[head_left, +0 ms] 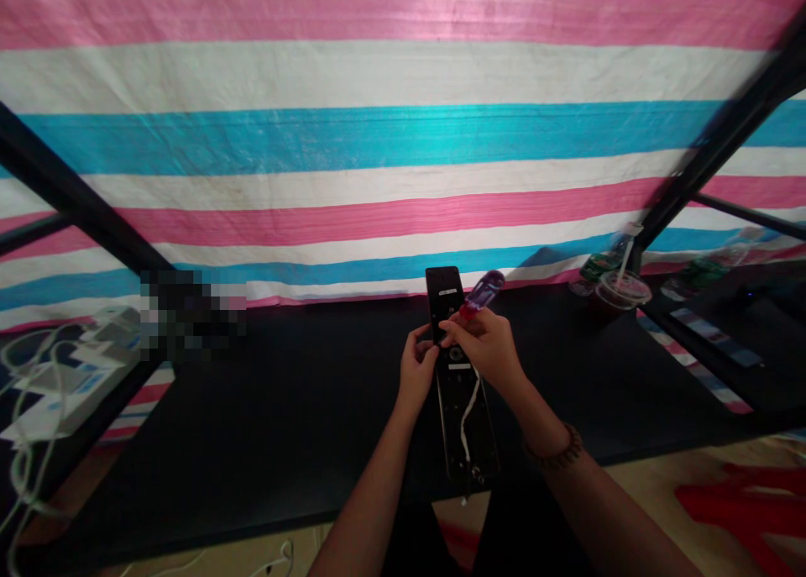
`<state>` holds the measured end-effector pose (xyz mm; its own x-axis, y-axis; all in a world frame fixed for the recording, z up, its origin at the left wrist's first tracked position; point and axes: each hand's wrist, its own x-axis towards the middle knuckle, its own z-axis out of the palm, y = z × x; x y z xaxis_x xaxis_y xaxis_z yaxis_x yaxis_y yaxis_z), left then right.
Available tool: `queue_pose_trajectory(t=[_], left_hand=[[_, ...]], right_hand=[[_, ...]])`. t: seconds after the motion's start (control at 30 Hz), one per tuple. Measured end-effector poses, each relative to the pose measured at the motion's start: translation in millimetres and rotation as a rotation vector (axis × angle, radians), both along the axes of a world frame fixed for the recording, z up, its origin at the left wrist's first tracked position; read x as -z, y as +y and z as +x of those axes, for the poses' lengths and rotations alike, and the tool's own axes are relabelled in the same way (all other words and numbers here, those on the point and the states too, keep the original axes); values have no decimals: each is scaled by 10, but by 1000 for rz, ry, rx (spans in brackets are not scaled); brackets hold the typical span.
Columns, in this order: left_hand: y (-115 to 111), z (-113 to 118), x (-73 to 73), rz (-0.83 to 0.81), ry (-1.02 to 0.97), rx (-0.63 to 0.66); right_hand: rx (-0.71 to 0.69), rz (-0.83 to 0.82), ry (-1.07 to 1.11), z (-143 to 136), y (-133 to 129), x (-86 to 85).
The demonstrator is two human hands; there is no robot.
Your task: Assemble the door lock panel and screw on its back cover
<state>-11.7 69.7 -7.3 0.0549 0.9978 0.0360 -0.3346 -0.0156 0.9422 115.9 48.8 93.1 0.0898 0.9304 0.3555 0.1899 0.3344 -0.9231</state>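
Note:
A long black device panel (448,401) lies lengthwise on the black table in front of me, with pale labels and a round part near its middle. Along its lower half runs a white cable (467,417), ending near the table's front edge. My left hand (418,363) pinches at the panel's left edge, fingers bent; whether something small is between them is hidden. My right hand (488,342) is closed around a screwdriver (484,293) with a clear purple handle and a red collar. The handle tilts up to the right, and the fingers hide its tip over the panel.
At the right stand a plastic cup with a straw (623,290) and a plastic bottle (598,266). White boxes and cables (69,384) lie at the left. Striped sheeting (403,140) hangs behind the table (283,426). A red stool-like object (743,510) is at lower right.

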Motion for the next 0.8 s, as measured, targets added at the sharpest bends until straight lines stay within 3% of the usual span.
queue_pose_trajectory(t=[0.13,0.4,0.5,0.57,0.7,0.8], left_hand=[[0,-8,-7,-13,12,5],[-3,-15,-29,-7,33,-12],[-14,-8,-36,-13,34,-19],[-17,6,-35,-20,32,-25],[-18,48,-24,-30,35,-42],[-20,70,-13,-39,47,-66]], right_hand=[[79,6,12,64,-101,71],[19,68,-213,106,-613,438],[-9,76,-130,102,-865,553],[52,69,-25,144,-975,585],[332,50,170,403,-939,533],[343,-122,255,730,-739,438]])
